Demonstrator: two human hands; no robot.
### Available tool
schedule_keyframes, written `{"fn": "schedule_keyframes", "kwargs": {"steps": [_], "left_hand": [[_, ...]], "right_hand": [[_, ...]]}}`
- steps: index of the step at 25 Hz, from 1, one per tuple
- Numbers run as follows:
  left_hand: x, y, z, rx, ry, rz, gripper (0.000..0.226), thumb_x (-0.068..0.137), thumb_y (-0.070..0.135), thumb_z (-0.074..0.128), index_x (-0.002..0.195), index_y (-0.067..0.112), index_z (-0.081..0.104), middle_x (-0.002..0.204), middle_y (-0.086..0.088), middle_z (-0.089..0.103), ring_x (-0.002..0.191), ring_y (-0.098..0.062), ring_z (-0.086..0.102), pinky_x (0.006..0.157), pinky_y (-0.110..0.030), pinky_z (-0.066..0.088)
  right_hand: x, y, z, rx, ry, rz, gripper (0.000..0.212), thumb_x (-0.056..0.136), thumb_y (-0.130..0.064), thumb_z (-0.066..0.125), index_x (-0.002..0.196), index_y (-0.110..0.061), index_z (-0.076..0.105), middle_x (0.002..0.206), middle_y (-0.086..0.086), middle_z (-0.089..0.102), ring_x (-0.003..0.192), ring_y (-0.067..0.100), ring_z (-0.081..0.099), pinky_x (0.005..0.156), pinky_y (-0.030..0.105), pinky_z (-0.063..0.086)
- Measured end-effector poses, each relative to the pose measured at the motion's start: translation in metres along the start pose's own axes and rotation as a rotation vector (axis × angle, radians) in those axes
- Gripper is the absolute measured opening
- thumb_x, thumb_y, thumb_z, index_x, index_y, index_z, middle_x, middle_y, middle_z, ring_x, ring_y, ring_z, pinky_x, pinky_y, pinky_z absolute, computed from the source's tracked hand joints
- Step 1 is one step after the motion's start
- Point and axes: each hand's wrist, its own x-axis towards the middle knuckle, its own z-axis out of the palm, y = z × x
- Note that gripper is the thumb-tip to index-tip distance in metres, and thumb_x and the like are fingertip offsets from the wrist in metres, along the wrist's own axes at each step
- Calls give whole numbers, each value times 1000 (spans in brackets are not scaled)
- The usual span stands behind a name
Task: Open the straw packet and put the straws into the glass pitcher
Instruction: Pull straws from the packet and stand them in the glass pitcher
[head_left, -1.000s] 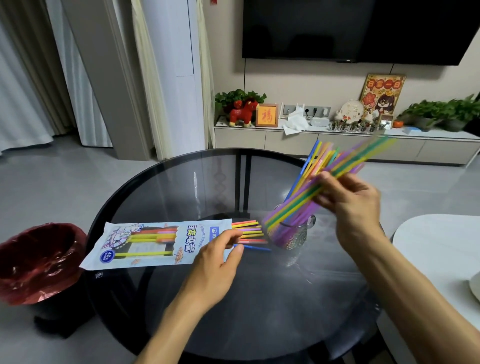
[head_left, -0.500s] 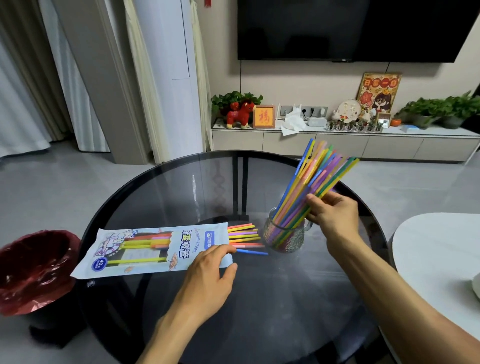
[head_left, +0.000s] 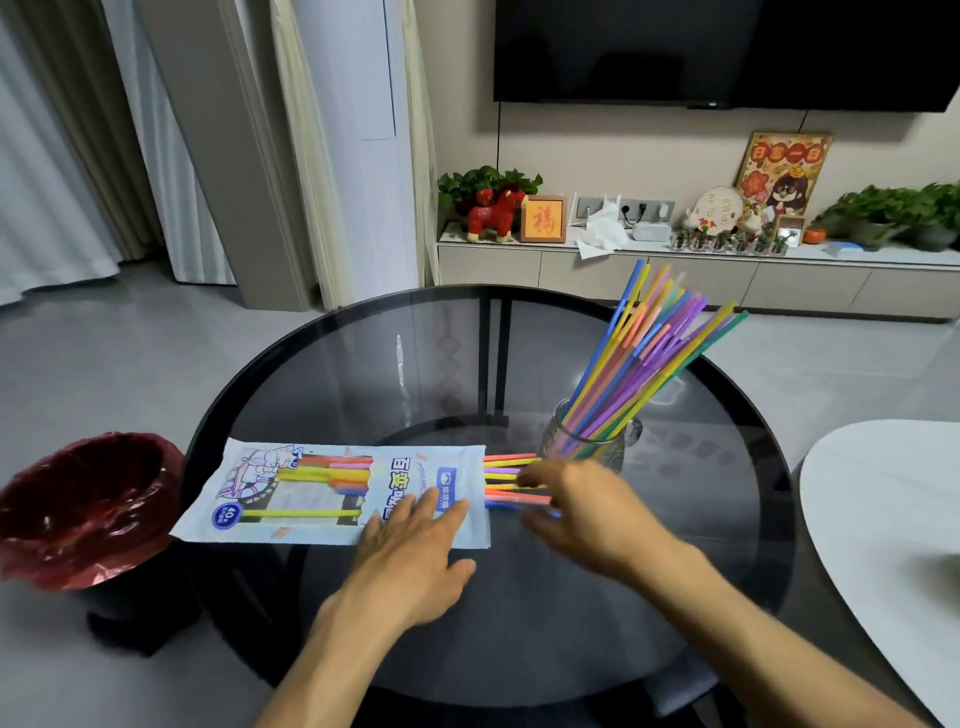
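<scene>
**Second handful waiting at the packet mouth**

The straw packet (head_left: 332, 493) lies flat on the round glass table (head_left: 363, 364), its open end pointing toward the glass pitcher (head_left: 584, 447). A fan of coloured straws in the pitcher (head_left: 649, 358) leans up and to the right, well clear of the rim. The rest, the loose straws (head_left: 511, 480), stick out of the packet's open mouth, between packet and pitcher; a few more show through the packet's clear window.

The left hand (head_left: 410, 551) is spread flat, fingers apart, pressing on the near right part of the packet — it clamps nothing, only pins the wrapper down. The right hand (head_left: 587, 512) is over the protruding straw ends and is blurred; whether its fingers are closed on any straw cannot be told.

By my reading the task is more than half done, and the step in hand is gathering the next bunch.

Risks from here:
- The pitcher stands just beside the right hand. A careless sweep of the wrist could knock it, and the long leaning straws make it top-heavy toward the right.
- The straws are thin and slick — a loose pinch would let some roll off across the glass toward the table edge.
- If the left hand lifts too soon, the whole packet may drag along with the straws.
- New straws pushed in at an angle could lever others out.
</scene>
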Motion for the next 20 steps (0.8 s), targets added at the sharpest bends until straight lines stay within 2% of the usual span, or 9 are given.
{"fn": "schedule_keyframes", "kwargs": {"steps": [2,3,5,7,10,13,15,18,20], "left_hand": [[-7,-2,-2,-1,-4,17,67,95,49,43,151,37,9,164,3,-1,150,-22,0,122,-47,8],[-10,-3,-2,3,-2,22,67,95,49,44,151,37,10,164,4,0,150,-21,0,122,-46,9],[-13,-5,-2,15,4,33,66,95,47,45,151,37,11,164,4,0,150,-21,1,122,-46,10],[-15,-5,-2,17,9,38,67,95,46,46,151,36,11,164,3,0,150,-21,1,122,-46,10],[-13,-5,-4,9,14,41,67,95,47,46,151,35,11,163,3,1,150,-22,2,122,-46,11],[-11,-4,-3,-25,35,48,65,94,46,47,150,34,17,163,4,7,149,-22,5,120,-46,16],[-11,-2,-3,-70,52,50,64,94,45,49,149,32,19,162,4,9,149,-20,7,119,-45,19],[-11,-2,-4,-118,93,61,64,93,43,50,149,31,21,161,5,12,148,-18,10,119,-42,21],[-12,-3,-5,-122,104,56,65,93,43,51,149,31,20,162,5,11,148,-17,9,119,-41,20]], "right_hand": [[3,-7,37,-188,-76,-67,32,85,-30,59,114,-17,59,114,6,64,101,31,58,80,43,51],[5,-9,49,-286,-53,-88,29,84,-29,60,110,-15,60,111,8,64,98,32,58,76,44,50],[11,-9,57,-416,-3,-123,24,71,-24,74,89,-12,64,87,9,66,80,31,61,60,41,48],[15,-10,57,-471,29,-124,26,60,-23,81,75,-13,62,71,7,64,68,28,58,52,38,45],[14,-8,63,-458,71,-105,20,73,-23,73,85,-12,61,81,9,65,72,28,57,56,39,46],[12,-8,65,-357,60,-84,26,84,-34,63,99,-13,60,95,7,62,83,30,58,64,41,46],[14,-11,62,-262,25,-64,24,87,-29,59,103,-12,59,100,8,60,89,31,57,69,42,44],[13,-23,62,-333,-41,-93,21,68,-13,70,85,-8,59,79,11,61,69,30,60,54,38,46],[12,-25,65,-361,-32,-80,24,59,-11,74,78,-10,59,70,8,60,58,27,58,47,33,43]]}}
